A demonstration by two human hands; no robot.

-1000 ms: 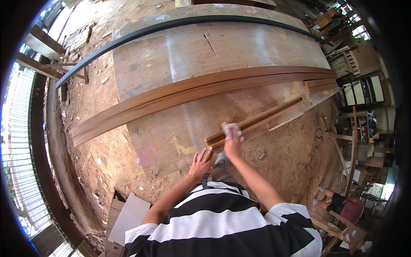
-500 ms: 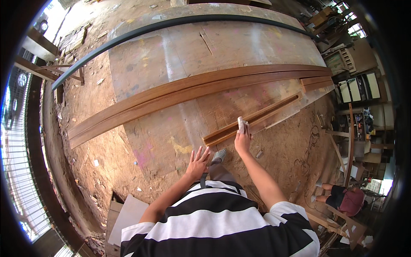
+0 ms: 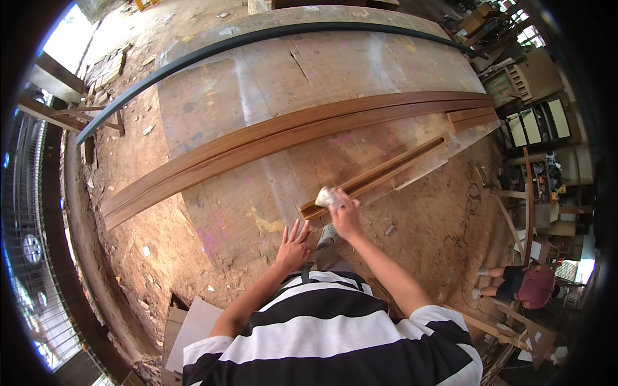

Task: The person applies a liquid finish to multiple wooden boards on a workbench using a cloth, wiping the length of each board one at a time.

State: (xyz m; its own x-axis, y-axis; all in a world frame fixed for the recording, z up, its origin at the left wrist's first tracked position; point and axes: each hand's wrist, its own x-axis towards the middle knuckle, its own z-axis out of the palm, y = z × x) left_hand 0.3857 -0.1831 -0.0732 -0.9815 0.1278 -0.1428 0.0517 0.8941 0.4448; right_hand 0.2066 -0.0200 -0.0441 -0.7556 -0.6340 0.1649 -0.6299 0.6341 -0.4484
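On the table's near edge lies a short brown wooden piece (image 3: pixel 399 158) with a long groove along its top. My right hand (image 3: pixel 346 215) grips a pale, crumpled wad (image 3: pixel 325 197), either cloth or sandpaper, over the left end of the grooved piece. Fingers spread, my left hand (image 3: pixel 294 248) is at that same end, its fingertips close to the wood; contact cannot be made out. Beyond them, long brown wooden boards (image 3: pixel 277 134) stretch side by side across the table. A shorter brown piece (image 3: pixel 472 118) lies at their right end.
A long dark bar (image 3: pixel 290 27) crosses the far part of the paint-stained table (image 3: pixel 251 199). Past the left edge are dirt floor and a metal grille (image 3: pixel 32 244). A person in a dark red top (image 3: pixel 535 287) bends over at the lower right, near timber and stacked furniture.
My right hand has moved left along the grooved piece with the pale wad, toward its left end. My left hand has stayed near that end, fingers still spread.
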